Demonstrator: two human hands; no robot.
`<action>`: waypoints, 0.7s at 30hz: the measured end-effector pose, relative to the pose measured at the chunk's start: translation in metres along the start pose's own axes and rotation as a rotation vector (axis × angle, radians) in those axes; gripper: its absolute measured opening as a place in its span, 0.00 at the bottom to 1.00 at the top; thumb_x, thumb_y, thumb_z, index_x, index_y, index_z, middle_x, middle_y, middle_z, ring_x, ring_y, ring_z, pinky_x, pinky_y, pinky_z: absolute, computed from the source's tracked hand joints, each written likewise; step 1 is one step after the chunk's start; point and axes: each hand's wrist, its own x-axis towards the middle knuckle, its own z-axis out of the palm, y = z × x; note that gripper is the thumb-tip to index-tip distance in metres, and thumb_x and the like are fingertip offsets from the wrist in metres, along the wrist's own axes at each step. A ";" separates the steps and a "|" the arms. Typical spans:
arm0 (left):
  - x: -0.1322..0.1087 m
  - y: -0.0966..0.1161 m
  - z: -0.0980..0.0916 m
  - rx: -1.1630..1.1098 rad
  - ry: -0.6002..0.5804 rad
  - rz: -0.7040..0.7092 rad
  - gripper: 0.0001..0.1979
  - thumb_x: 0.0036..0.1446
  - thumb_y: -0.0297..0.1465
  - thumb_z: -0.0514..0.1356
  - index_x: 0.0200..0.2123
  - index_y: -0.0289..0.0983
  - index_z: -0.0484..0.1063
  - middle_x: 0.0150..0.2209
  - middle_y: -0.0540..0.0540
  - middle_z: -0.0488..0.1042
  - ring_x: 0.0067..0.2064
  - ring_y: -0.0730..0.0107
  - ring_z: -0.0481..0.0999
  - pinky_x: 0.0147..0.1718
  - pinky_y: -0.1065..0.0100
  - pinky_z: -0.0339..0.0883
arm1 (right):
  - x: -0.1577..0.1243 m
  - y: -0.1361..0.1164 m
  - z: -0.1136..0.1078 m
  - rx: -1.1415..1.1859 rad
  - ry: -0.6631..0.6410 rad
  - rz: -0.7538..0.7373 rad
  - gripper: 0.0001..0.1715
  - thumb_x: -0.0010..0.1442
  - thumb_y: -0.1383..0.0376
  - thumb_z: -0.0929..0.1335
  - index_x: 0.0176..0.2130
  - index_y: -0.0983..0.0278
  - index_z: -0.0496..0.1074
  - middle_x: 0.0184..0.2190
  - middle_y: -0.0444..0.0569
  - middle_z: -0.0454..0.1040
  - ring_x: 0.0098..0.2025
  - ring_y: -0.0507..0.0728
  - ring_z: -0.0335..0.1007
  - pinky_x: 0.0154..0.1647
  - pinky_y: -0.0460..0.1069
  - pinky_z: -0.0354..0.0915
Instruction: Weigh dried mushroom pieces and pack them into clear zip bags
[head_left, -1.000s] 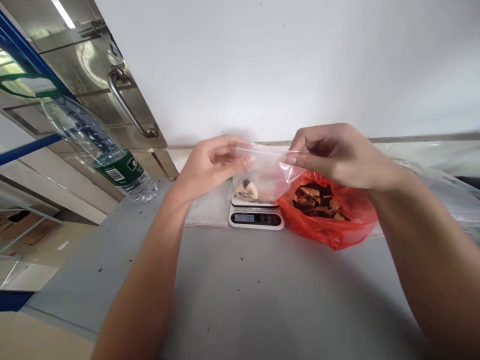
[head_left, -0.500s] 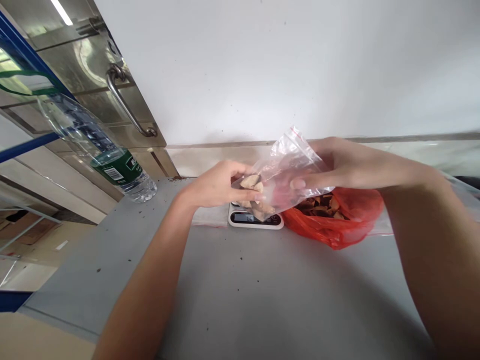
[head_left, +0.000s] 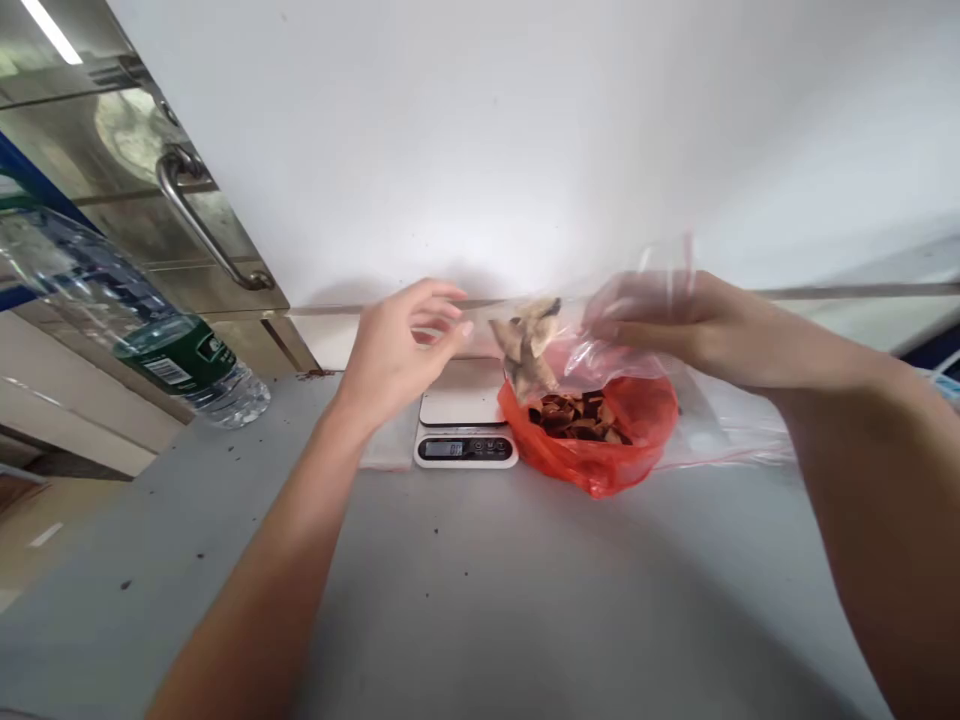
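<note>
My right hand [head_left: 667, 320] grips the upper part of a clear zip bag [head_left: 581, 365], which is smeared by motion. Several pale dried slices [head_left: 529, 345] lie in the bag's far-left end, raised above the table. My left hand [head_left: 401, 350] is just left of the bag, thumb and fingers apart with nothing between them. Below the hands sits a white digital scale [head_left: 465, 450] with a lit display and a bare plate. Touching its right side is a red plastic bag [head_left: 592, 470], its mouth spread around brown dried pieces [head_left: 581, 418].
A large water bottle [head_left: 180, 355] with a green label stands at the left of the grey table [head_left: 480, 600]. Flat clear bags [head_left: 739, 440] lie right of the red bag, and another [head_left: 390, 448] lies left of the scale. A white wall [head_left: 480, 150] rises behind.
My left hand has let go of the bag of slices and drawn away to the left. My right hand still holds the bag, now away from the scale and over the red bag. The view has shifted.
</note>
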 end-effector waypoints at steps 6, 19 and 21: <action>0.000 0.022 0.035 -0.030 -0.150 0.189 0.07 0.66 0.31 0.62 0.41 0.38 0.81 0.42 0.47 0.86 0.44 0.64 0.84 0.43 0.67 0.76 | -0.033 0.038 -0.037 0.156 0.604 -0.011 0.23 0.59 0.61 0.72 0.54 0.57 0.80 0.41 0.50 0.85 0.48 0.63 0.83 0.55 0.62 0.77; -0.024 0.034 0.100 0.173 -0.772 0.299 0.15 0.62 0.44 0.70 0.39 0.38 0.79 0.48 0.41 0.81 0.53 0.52 0.77 0.50 0.57 0.71 | -0.081 0.129 -0.034 -0.870 0.047 0.009 0.32 0.67 0.51 0.67 0.67 0.54 0.75 0.77 0.53 0.55 0.79 0.76 0.44 0.74 0.75 0.51; -0.025 0.033 0.102 0.157 -0.763 0.343 0.08 0.63 0.34 0.68 0.32 0.39 0.75 0.38 0.44 0.80 0.47 0.56 0.77 0.46 0.59 0.70 | -0.079 0.126 -0.030 -0.877 0.066 0.022 0.27 0.69 0.49 0.65 0.61 0.49 0.78 0.75 0.50 0.61 0.79 0.77 0.46 0.72 0.79 0.51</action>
